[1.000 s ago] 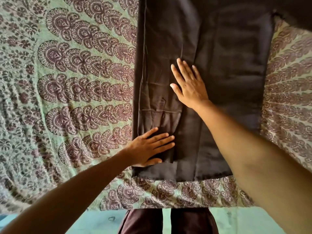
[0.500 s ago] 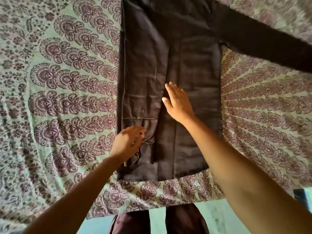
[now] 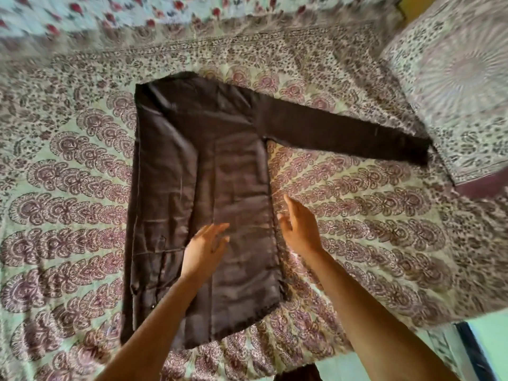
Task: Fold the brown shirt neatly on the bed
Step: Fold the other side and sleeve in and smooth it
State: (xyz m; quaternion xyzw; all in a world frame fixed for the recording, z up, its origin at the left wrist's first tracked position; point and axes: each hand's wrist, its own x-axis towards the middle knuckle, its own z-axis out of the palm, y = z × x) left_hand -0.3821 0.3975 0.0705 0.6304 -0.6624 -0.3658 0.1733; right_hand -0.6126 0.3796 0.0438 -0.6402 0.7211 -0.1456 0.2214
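Note:
The long brown shirt (image 3: 220,166) lies flat on the patterned bed cover (image 3: 68,215). Its left side is folded inward over the body, with the left sleeve tucked under that fold. The right sleeve (image 3: 343,133) stretches out flat to the right. My left hand (image 3: 204,248) hovers over the lower middle of the shirt, fingers spread, holding nothing. My right hand (image 3: 298,228) is raised at the shirt's right edge, fingers apart, also holding nothing.
A pillow (image 3: 461,78) in matching print sits at the far right, just past the sleeve cuff. A second floral cloth (image 3: 110,12) lies along the far edge. The bed's near edge and a strip of floor (image 3: 489,336) show at the bottom right.
Both hands have lifted off the shirt; the left moved right toward the middle, the right moved to the shirt's right edge. The view pulled back, showing the whole shirt and outstretched sleeve.

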